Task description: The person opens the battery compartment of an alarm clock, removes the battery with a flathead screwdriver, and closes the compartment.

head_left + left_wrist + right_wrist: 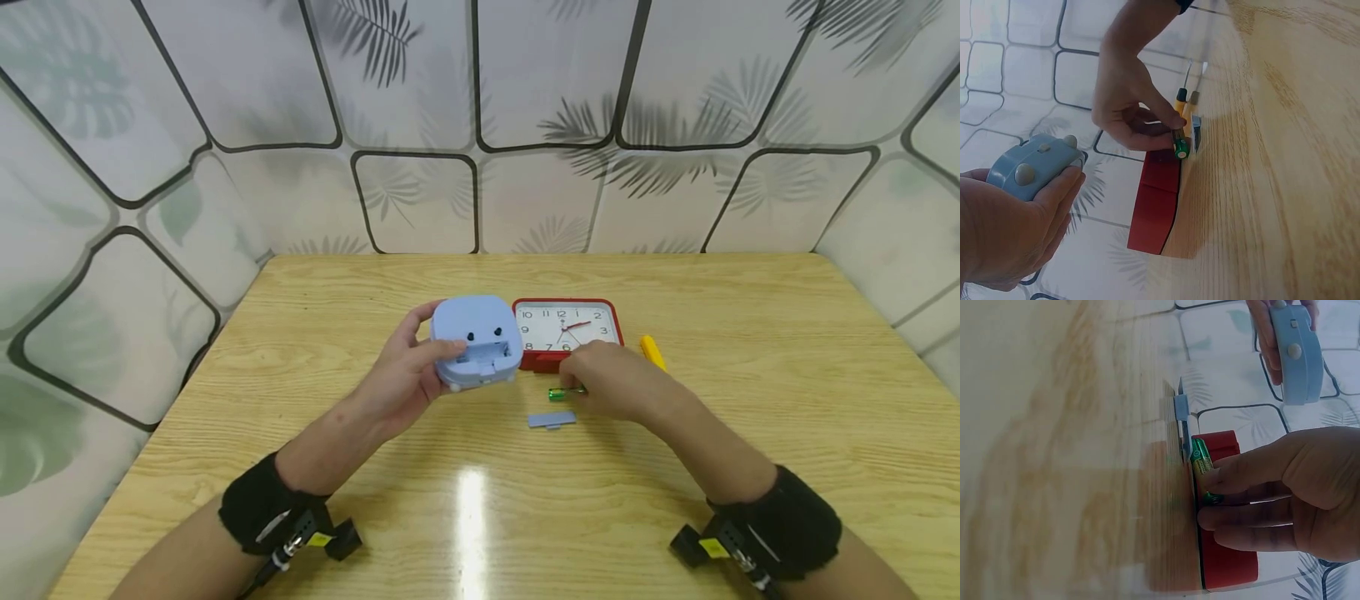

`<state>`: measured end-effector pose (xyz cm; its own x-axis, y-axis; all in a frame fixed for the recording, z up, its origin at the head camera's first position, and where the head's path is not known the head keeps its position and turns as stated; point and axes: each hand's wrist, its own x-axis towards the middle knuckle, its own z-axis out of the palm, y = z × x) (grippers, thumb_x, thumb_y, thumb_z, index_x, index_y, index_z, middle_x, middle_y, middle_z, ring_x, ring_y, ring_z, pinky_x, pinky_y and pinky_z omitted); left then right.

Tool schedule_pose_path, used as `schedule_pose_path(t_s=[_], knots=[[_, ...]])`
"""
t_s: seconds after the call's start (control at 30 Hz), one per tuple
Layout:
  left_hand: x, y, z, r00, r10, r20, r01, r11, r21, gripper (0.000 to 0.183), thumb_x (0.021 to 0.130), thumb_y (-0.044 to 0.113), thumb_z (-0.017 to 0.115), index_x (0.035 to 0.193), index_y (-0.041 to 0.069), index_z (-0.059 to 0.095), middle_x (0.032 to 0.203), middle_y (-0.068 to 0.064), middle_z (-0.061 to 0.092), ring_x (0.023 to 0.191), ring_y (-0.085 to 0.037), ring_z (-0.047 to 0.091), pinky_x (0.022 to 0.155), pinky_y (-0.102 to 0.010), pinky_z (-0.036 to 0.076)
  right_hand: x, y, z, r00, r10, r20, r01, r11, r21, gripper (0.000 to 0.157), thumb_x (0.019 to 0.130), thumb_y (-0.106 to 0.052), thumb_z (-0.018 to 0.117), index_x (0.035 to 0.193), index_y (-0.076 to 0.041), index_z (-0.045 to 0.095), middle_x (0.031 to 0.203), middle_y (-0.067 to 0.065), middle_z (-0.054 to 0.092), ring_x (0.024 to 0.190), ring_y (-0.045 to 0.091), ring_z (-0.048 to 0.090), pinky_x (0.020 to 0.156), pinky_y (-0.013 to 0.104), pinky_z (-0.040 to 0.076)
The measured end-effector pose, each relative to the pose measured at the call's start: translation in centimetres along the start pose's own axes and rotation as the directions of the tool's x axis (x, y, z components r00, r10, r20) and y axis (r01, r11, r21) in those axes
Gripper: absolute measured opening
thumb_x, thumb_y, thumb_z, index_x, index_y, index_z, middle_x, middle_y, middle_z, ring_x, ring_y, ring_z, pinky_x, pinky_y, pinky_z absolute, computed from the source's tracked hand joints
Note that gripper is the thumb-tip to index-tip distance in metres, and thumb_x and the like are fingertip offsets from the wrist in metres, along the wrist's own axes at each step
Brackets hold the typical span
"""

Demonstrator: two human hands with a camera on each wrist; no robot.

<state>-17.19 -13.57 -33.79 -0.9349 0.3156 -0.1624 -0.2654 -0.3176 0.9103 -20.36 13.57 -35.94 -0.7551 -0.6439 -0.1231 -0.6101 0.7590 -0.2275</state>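
Note:
A light blue alarm clock (477,321) is held up off the table in my left hand (401,379), its back turned up toward the head view. Two black knobs show on that back, with an uncovered battery slot below them; my left thumb lies at the slot's edge. My right hand (618,379) pinches a green battery (1200,455) between thumb and fingers, low over the table. Just in front of that hand lies a light blue battery cover (552,420). Behind it is a red-framed clock (568,325), dial up, partly hidden by my right hand.
A yellow handle (652,352) pokes out beyond my right hand. The left wrist view shows it as a screwdriver (1181,100), with a second slim tool (1195,97) alongside. Wood-patterned tabletop (337,517) runs to a patterned backdrop (540,200) behind.

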Motion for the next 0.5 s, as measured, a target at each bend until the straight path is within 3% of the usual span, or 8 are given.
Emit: schedule_pose_path(t_s=[0.27, 0.5], knots=[[0.00, -0.09, 0.03, 1.000, 0.004, 0.005, -0.004, 1.000, 0.003, 0.066, 0.095, 0.000, 0.052, 0.150, 0.015, 0.019, 0.148, -0.025, 0.039, 0.093, -0.015, 0.068, 0.070, -0.028, 0.055, -0.10, 0.06, 0.34, 1.000, 0.026, 0.006, -0.026, 0.999, -0.035, 0.028, 0.086, -0.013, 0.078, 0.070, -0.013, 0.055, 0.063, -0.004, 0.039, 0.064, 0.012, 0.043, 0.059, 0.024, 0.033], [-0.06, -0.10, 0.14, 1.000, -0.003, -0.001, 0.003, 1.000, 0.000, 0.065, 0.095, 0.001, 0.052, 0.149, 0.017, 0.020, 0.149, -0.023, 0.039, 0.094, -0.015, 0.067, 0.071, -0.028, 0.056, -0.08, 0.23, 0.30, 0.999, 0.024, 0.020, -0.024, 0.999, -0.035, 0.026, 0.086, -0.015, 0.078, 0.073, -0.013, 0.055, 0.065, -0.005, 0.041, 0.065, 0.011, 0.044, 0.060, 0.024, 0.034]])
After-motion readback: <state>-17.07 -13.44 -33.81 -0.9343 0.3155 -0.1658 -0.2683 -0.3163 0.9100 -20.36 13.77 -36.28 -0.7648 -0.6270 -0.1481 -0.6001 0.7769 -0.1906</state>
